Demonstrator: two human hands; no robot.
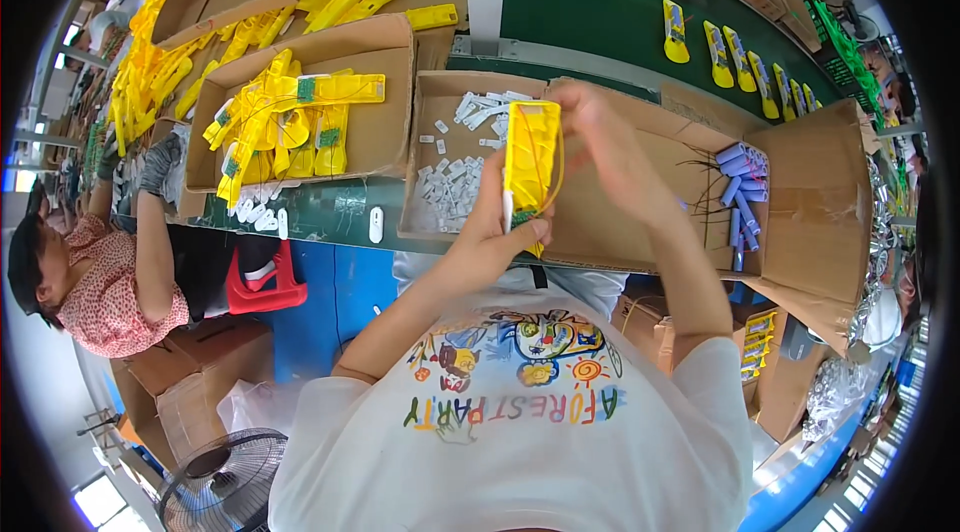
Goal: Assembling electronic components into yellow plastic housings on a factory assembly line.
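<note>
My left hand [497, 238] is closed around a yellow plastic housing [532, 147], held up over the boxes. A green circuit board [523, 217] sits at its lower end, and thin wires loop along its right side. My right hand [608, 144] is raised beside the housing's upper right edge; its fingers are blurred, so whether they pinch anything is unclear. Below lies a cardboard box of small white plastic parts [452, 194]. To the right, a longer cardboard box [635, 224] contains purple cylindrical cells [742, 172] with thin wires.
Yellow housings with circuit boards fill a cardboard box [398, 82] on the left, with more piled behind. Several finished-looking yellow pieces [677, 32] lie on the green bench [590, 7]. A co-worker [118, 282] with gloved hands sits at left near a red stool [265, 287]. A fan [222, 480] stands lower left.
</note>
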